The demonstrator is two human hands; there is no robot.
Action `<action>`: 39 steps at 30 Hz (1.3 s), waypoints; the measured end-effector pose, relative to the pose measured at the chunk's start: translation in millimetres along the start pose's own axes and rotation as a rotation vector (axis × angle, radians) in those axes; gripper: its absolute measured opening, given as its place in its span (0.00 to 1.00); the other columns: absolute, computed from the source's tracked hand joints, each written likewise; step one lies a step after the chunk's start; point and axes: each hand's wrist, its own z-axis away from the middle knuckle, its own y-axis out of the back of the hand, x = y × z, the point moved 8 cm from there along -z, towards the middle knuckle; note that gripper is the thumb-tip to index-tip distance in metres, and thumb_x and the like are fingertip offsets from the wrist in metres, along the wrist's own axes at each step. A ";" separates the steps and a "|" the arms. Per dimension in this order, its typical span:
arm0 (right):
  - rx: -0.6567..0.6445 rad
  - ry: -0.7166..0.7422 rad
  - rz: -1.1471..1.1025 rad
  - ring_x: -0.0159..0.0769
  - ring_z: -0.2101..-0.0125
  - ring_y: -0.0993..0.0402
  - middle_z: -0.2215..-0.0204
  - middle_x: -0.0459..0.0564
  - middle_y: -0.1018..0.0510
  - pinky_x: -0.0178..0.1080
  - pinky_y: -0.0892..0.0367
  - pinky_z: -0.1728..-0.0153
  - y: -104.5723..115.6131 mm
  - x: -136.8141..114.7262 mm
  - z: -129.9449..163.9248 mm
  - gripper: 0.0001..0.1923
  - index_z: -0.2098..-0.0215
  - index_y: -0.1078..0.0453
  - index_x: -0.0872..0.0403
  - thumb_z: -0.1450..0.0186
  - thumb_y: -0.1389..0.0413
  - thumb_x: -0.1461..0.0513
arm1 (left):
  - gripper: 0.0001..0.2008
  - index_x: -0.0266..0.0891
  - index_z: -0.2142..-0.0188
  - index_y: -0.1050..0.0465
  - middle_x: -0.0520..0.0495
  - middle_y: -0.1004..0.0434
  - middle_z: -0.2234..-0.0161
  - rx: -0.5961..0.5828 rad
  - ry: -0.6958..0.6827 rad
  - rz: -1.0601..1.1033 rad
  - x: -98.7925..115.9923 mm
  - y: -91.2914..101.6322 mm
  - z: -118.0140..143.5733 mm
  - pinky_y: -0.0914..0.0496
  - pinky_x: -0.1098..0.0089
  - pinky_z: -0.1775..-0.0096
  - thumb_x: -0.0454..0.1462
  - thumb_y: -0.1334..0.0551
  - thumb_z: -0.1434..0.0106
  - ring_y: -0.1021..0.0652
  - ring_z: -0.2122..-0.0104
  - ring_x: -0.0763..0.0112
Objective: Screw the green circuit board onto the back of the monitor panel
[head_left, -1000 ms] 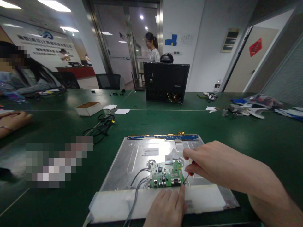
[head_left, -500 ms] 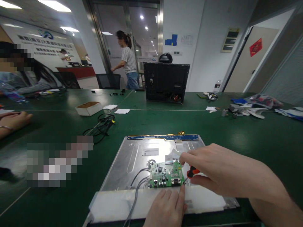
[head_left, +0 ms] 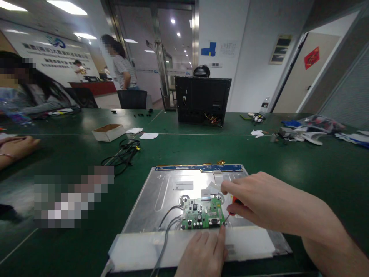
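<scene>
My right hand (head_left: pixel 261 204) is closed around the red-and-black handle of a screwdriver (head_left: pixel 234 208). The thin shaft slants down to the lower right corner of a green circuit board (head_left: pixel 204 212). That board lies on the metal back of a display panel (head_left: pixel 144 209), with grey cables running from its left side. Below the board, my left hand (head_left: pixel 203 252) rests on the white sheet (head_left: pixel 138 248) along the panel's near edge. Its fingers are stretched out, and the index fingertip reaches the board corner beside the screwdriver tip.
Black cables (head_left: pixel 125 156) and a small open box (head_left: pixel 108 132) lie to the left. A black monitor housing (head_left: pixel 203 100) stands across the green table (head_left: pixel 184 148). Another person's hand (head_left: pixel 19 150) rests at the left edge; assorted parts (head_left: pixel 300 132) lie at the right.
My right hand has shifted and turned slightly around the screwdriver handle, while the tip stays at the board corner. My left hand is still. A person in the background has moved left.
</scene>
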 end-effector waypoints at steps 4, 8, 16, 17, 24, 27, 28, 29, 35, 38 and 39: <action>-0.008 0.051 -0.057 0.35 0.74 0.28 0.71 0.43 0.24 0.37 0.48 0.77 4.2 -6.5 2.6 0.05 0.64 0.37 0.51 0.37 0.45 0.65 | 0.16 0.26 0.50 0.36 0.47 0.27 0.74 -0.019 -0.001 -0.004 0.1 -1.7 -0.1 0.32 0.66 0.75 0.30 0.57 0.29 0.26 0.77 0.66; -0.005 0.068 -0.094 0.34 0.72 0.29 0.68 0.44 0.25 0.37 0.46 0.76 5.6 -7.7 2.8 0.06 0.62 0.37 0.51 0.37 0.45 0.66 | 0.18 0.25 0.50 0.36 0.48 0.27 0.75 -0.002 -0.005 -0.014 -0.1 0.0 -1.1 0.34 0.66 0.76 0.30 0.61 0.28 0.26 0.78 0.66; -0.042 0.081 -0.112 0.35 0.68 0.28 0.67 0.44 0.25 0.36 0.46 0.74 -2.5 -6.1 5.0 0.09 0.62 0.38 0.51 0.38 0.46 0.69 | 0.19 0.26 0.51 0.36 0.48 0.27 0.75 0.000 -0.012 -0.018 -0.4 2.0 -2.5 0.35 0.66 0.76 0.30 0.62 0.27 0.25 0.79 0.67; -0.041 0.077 -0.116 0.36 0.69 0.28 0.67 0.43 0.24 0.36 0.46 0.74 -1.9 -6.2 4.7 0.08 0.62 0.38 0.50 0.37 0.45 0.68 | 0.19 0.25 0.51 0.36 0.48 0.27 0.75 -0.001 -0.014 -0.016 -0.3 2.1 -2.6 0.35 0.66 0.76 0.30 0.63 0.27 0.25 0.79 0.66; -0.021 -0.006 -0.062 0.39 0.70 0.25 0.68 0.44 0.22 0.36 0.46 0.76 1.4 -4.6 -2.4 0.08 0.61 0.35 0.50 0.36 0.42 0.57 | 0.18 0.25 0.51 0.37 0.49 0.28 0.76 0.000 -0.008 -0.010 0.3 2.3 -2.3 0.35 0.65 0.78 0.29 0.61 0.28 0.26 0.79 0.66; 0.036 -0.016 -0.006 0.39 0.72 0.25 0.68 0.44 0.22 0.36 0.49 0.77 2.2 -3.5 -4.8 0.07 0.60 0.35 0.49 0.32 0.47 0.54 | 0.17 0.25 0.50 0.37 0.48 0.28 0.75 -0.010 -0.009 -0.005 0.7 1.4 -1.6 0.34 0.66 0.77 0.29 0.61 0.28 0.26 0.79 0.66; 0.044 -0.023 0.005 0.39 0.73 0.26 0.69 0.43 0.22 0.36 0.50 0.78 1.8 -2.7 -5.3 0.08 0.61 0.35 0.49 0.31 0.48 0.54 | 0.17 0.25 0.50 0.37 0.48 0.27 0.75 -0.011 -0.007 -0.002 0.5 1.2 -1.4 0.34 0.66 0.77 0.29 0.61 0.28 0.26 0.79 0.66; 0.050 -0.033 0.015 0.39 0.74 0.26 0.71 0.43 0.22 0.36 0.51 0.79 1.6 -1.9 -5.7 0.09 0.61 0.35 0.49 0.31 0.49 0.53 | 0.17 0.25 0.50 0.37 0.48 0.27 0.75 -0.011 -0.005 0.001 0.3 1.0 -1.3 0.33 0.66 0.77 0.30 0.61 0.28 0.26 0.79 0.66; 0.086 -0.066 0.112 0.38 0.79 0.28 0.77 0.44 0.24 0.36 0.57 0.80 5.1 -0.4 -7.2 0.12 0.65 0.33 0.50 0.29 0.52 0.53 | 0.16 0.26 0.50 0.37 0.48 0.27 0.75 -0.011 -0.002 -0.005 0.5 -0.5 -0.6 0.33 0.66 0.76 0.30 0.59 0.28 0.25 0.78 0.66; 0.046 -0.062 0.093 0.37 0.79 0.28 0.77 0.44 0.24 0.36 0.55 0.80 2.4 -0.1 -6.2 0.09 0.66 0.34 0.51 0.30 0.50 0.57 | 0.17 0.25 0.50 0.37 0.48 0.27 0.75 -0.006 -0.002 -0.003 0.5 -0.3 -0.9 0.34 0.66 0.76 0.30 0.59 0.28 0.25 0.78 0.67; 0.036 -0.053 0.076 0.36 0.78 0.28 0.76 0.44 0.23 0.35 0.53 0.80 1.6 -0.6 -5.4 0.07 0.65 0.34 0.51 0.31 0.50 0.58 | 0.17 0.25 0.50 0.37 0.48 0.27 0.75 -0.007 -0.003 0.000 0.5 -0.1 -1.1 0.34 0.66 0.76 0.30 0.60 0.28 0.25 0.78 0.67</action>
